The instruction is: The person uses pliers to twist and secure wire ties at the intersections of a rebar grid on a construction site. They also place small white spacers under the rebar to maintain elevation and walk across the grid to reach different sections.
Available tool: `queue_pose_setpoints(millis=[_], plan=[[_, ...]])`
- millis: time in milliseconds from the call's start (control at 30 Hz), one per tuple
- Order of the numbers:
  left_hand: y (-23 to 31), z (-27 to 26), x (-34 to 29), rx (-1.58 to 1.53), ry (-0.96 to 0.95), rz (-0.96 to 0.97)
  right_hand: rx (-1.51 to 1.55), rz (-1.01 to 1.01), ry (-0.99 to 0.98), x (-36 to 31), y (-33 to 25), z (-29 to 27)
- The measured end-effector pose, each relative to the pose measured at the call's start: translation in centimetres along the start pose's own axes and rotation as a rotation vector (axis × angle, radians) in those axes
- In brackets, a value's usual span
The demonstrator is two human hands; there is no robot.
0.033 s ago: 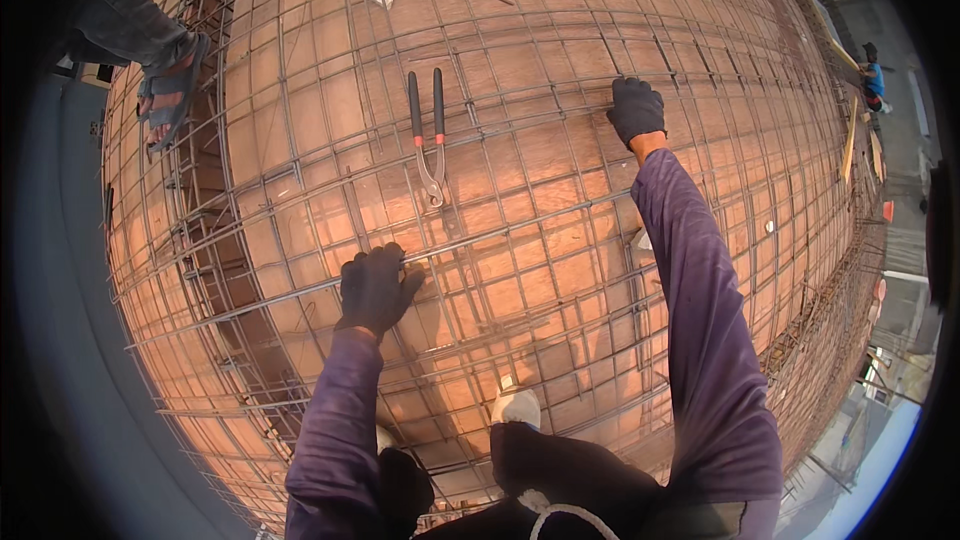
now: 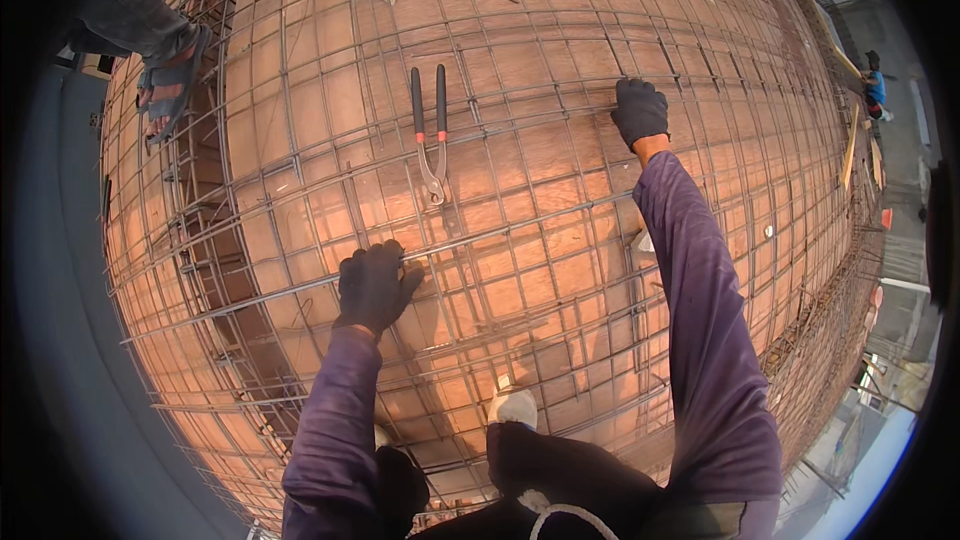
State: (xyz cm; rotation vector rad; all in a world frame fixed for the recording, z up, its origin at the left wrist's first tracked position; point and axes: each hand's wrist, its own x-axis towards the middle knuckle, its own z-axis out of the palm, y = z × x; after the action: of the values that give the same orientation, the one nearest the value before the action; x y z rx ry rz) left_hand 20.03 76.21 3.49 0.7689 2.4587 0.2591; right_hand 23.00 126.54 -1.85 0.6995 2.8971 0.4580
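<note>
While both gloved hands clench one steel bar (image 2: 520, 232) mid-frame, left hand (image 2: 372, 287) and right hand (image 2: 638, 110) should shift it evenly. Pincers (image 2: 431, 135) lie untouched above.

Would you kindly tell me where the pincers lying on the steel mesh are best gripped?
Probably by the two dark handles at the far end of the pincers, coming from above. They lie flat on the mesh, head toward you, nearer the left hand.

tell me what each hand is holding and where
Both gloved hands grip bars of the steel mesh: left hand on a near bar, right hand on a far one. The pliers lie loose.
</note>
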Motion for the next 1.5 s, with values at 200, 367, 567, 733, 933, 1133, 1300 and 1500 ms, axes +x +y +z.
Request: queue_pose_setpoints(millis=[200, 367, 567, 733, 933, 1133, 1300, 1500], plan=[[0.5, -0.4, 0.5, -0.011, 0.014, -0.018, -0.177, -0.157, 0.09, 0.7, -0.4, -0.1], [0.2, -0.2, 0.3, -0.051, 0.054, 0.009, -0.297, -0.334, -0.264, 3.7, 0.0, -0.9], [-0.7, 0.8, 0.0, -0.062, 0.16, 0.04, -0.278, -0.416, -0.272, 6.0, 1.1, 2.5], [-0.6, 0.1, -0.3, -0.207, 0.072, -0.063, -0.217, -0.192, -0.236, 8.1, 3.7, 9.0], [-0.5, 0.9, -0.6, -0.262, 0.169, -0.077, -0.319, -0.434, -0.301, 11.8, 8.2, 14.8], [-0.8, 1.4, -0.3, -0.247, 0.152, -0.04, -0.277, -0.515, -0.216, 10.7, 9.5, 14.8], [-0.8, 0.8, -0.5, -0.204, 0.175, -0.01, 0.055, -0.621, 0.094, 8.5, 9.8, 14.4], [-0.8, 1.3, -0.2, -0.119, 0.151, -0.015, 0.035, -0.676, 0.089, 7.1, 8.1, 11.0]])
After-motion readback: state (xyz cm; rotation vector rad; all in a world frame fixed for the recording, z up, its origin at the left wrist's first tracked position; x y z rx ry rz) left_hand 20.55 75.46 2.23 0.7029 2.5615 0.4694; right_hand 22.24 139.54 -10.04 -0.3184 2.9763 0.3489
